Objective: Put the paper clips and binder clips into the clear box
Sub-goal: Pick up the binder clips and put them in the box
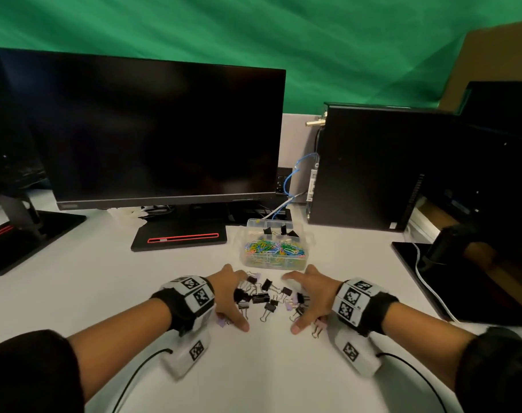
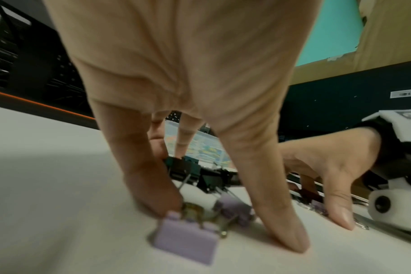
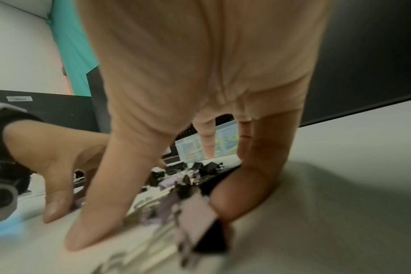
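The binder clips (image 1: 265, 296) are corralled between the spread left hand (image 1: 228, 296) and right hand (image 1: 309, 296), apparently ungrasped; strays could be left outside the clear box (image 1: 273, 248).

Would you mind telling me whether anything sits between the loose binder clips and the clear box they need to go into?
Nothing visible does. The binder clips lie on the white desk between the left hand and right hand, and only bare desk separates them from the clear box, which is open on top.

Dim, even indoor light; wrist views motion-blurred, head view bowed at edges.
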Demonstrator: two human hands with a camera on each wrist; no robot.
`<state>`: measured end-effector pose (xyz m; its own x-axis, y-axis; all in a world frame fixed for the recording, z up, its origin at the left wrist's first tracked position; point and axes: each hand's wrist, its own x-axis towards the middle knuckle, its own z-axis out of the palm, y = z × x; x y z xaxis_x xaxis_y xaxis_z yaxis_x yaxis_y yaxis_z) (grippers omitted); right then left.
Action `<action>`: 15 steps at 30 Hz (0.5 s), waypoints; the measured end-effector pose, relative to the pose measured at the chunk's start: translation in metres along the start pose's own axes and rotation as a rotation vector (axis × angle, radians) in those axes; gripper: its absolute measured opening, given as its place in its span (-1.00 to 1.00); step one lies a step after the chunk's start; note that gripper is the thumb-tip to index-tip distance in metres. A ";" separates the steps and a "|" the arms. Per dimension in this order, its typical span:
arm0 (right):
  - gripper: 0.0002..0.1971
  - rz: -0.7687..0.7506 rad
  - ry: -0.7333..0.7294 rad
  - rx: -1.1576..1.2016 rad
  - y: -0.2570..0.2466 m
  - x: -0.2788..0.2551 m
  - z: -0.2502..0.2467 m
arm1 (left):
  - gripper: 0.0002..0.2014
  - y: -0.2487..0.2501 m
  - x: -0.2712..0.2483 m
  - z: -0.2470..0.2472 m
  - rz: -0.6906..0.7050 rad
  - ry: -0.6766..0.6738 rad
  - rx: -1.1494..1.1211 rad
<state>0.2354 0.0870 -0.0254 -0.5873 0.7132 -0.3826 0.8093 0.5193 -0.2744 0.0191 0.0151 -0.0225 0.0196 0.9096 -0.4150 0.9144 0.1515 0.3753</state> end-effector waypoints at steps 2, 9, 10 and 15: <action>0.06 -0.040 0.012 0.012 -0.012 0.008 0.002 | 0.02 0.012 0.006 0.006 0.004 0.029 0.085; -0.20 -0.076 0.026 0.053 -0.024 0.021 0.002 | -0.19 0.027 0.012 0.013 0.042 0.057 0.008; -0.28 -0.082 0.029 0.081 -0.023 0.022 0.003 | -0.23 0.025 0.014 0.013 0.038 0.058 0.042; -0.60 -0.103 0.055 0.052 -0.022 0.024 0.008 | -0.56 0.027 0.018 0.015 0.024 0.041 0.153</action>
<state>0.2036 0.0896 -0.0355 -0.6658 0.6827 -0.3011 0.7426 0.5674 -0.3558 0.0503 0.0294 -0.0322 0.0289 0.9277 -0.3723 0.9650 0.0712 0.2524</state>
